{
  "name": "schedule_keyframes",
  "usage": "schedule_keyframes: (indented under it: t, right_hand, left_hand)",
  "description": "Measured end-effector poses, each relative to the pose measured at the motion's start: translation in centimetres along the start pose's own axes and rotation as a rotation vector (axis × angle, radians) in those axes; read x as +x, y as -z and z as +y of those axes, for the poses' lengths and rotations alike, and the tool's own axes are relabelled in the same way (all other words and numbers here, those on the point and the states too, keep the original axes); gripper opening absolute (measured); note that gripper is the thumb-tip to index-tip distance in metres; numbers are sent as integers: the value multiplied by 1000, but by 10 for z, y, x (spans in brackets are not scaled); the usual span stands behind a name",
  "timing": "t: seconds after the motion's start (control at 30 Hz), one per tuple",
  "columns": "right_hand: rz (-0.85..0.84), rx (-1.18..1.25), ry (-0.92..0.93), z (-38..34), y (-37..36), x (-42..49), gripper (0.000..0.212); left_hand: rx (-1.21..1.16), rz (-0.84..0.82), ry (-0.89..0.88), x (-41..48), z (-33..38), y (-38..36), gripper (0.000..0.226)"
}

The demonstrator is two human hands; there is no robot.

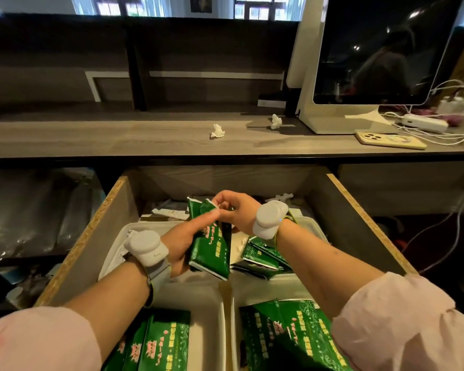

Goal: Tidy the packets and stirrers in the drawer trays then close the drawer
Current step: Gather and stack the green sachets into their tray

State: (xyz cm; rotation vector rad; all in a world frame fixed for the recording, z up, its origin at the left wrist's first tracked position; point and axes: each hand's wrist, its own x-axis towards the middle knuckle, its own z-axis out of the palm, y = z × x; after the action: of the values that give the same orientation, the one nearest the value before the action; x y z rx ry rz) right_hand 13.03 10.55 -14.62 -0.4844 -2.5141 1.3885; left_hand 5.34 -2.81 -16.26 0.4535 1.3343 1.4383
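Note:
The wooden drawer [359, 210] stands pulled out below the counter, with white trays [220, 311] inside. My left hand [184, 242] grips a stack of green packets [212, 245] held upright over the far trays. My right hand [236, 210] pinches the top edge of that stack. More green packets lie in the far right tray [263, 257], the near left tray [156, 341] and the near right tray [284, 336]. White paper-wrapped stirrers [169, 211] lie at the drawer's back, partly hidden.
The counter [118, 140] above carries two crumpled tissues [217, 131], a phone [390, 140], a monitor on its stand [381, 49] and a tangle of white cables [445, 124]. Clear plastic bags [24, 215] fill the shelf left of the drawer.

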Motion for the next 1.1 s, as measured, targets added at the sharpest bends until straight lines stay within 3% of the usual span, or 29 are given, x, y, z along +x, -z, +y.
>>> schedule_keyframes:
  t: [0.1, 0.2, 0.33, 0.4, 0.5, 0.6, 0.7, 0.77, 0.9, 1.0, 1.1]
  right_hand:
    - [-75, -195, -197, 4, 3, 2, 28]
    - [-262, -546, -334, 11, 11, -4, 54]
    - [-547, -920, -451, 31, 8, -19, 60]
    - [-565, -1069, -469, 40, 6, -20, 51]
    - [-547, -1085, -518, 37, 9, -18, 50]
    - [-391, -873, -412, 8, 19, -20, 40]
    - [-100, -188, -395, -12, 26, -24, 25]
    - [-2, 92, -397, -18, 21, -26, 14]
    - [5, 557, -467, -21, 2, -20, 18]
    - [-146, 732, -495, -16, 7, -18, 26]
    - [-219, 740, -478, -4, 21, -13, 36]
  left_hand:
    - [69, 51, 84, 0, -4, 0, 18]
    - [149, 192, 115, 1, -3, 3, 24]
    - [159, 336, 77, 0, -2, 9, 25]
    - [127, 365, 69, 0, -3, 10, 35]
    - [159, 414, 16, -3, -3, 8, 38]
    - [320, 482, -62, -3, -3, 8, 36]
    - [418, 452, -170, -2, -6, 6, 38]
    - [405, 425, -219, -1, -9, 0, 37]
    - [298, 207, -327, 5, -18, -7, 59]
    - [247, 137, -378, 7, -20, -9, 83]
    - [51, 154, -258, 6, -17, -11, 60]
